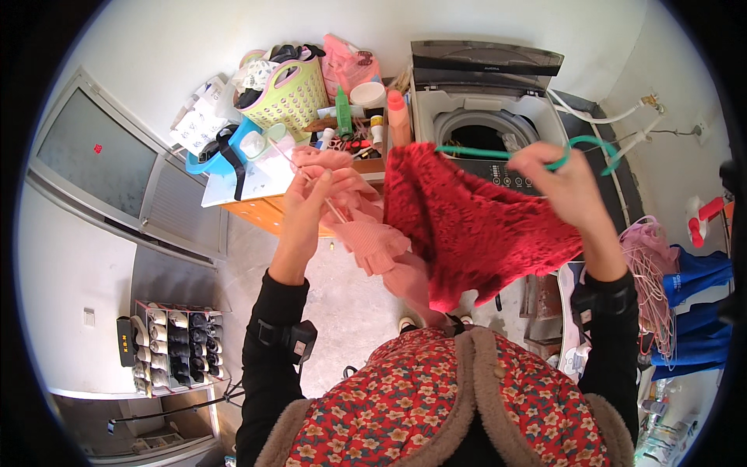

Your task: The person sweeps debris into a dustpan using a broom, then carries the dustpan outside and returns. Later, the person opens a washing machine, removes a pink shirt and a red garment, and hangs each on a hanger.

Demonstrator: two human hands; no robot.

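Note:
My right hand (564, 187) is closed around a green clothes hanger (475, 152), whose curved end loops out past my fingers on the right. A red textured garment (490, 237) hangs from this hanger, spread between my arms. My left hand (305, 218) is closed on a light pink ribbed garment (377, 241). A thin pale pink rod (336, 210), which looks like part of another hanger, runs beside my left fingers. The pink cloth droops toward my body and its lower part passes beside the red garment, which partly hides it.
A top-loading washing machine (486, 117) stands ahead with its lid up. Left of it, a cabinet (261, 214) bears a green basket (288, 97), a blue basin (204, 162) and bottles. Wire hangers (646, 272) hang at right. A shoe rack (179, 346) stands at left.

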